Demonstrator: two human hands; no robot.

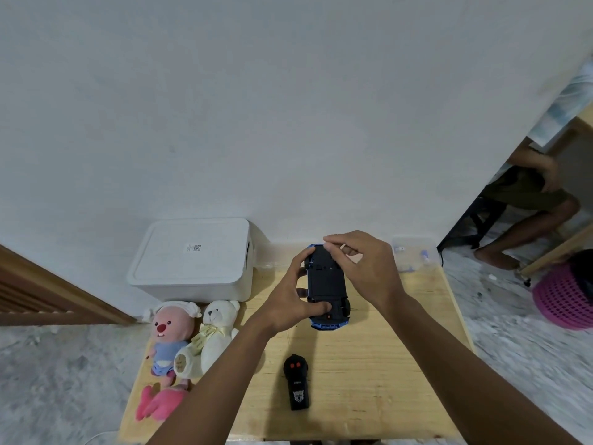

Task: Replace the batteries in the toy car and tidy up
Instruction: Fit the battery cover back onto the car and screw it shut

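Note:
A blue toy car (326, 284) is held upside down above the wooden table (385, 364), its black underside facing me. My left hand (293, 300) grips the car's left side, thumb pressed on the underside near the rear wheels. My right hand (362, 264) rests on the car's far end, fingertips pinched over the black underside. A black remote control (296, 382) with two red buttons lies on the table in front of the car.
A white lidded storage box (192, 258) stands at the back left. Two plush toys (192, 342) lie at the table's left edge. A clear plastic container (415, 253) sits at the back right. A pink basket (564, 300) and a seated person (529, 187) are off to the right.

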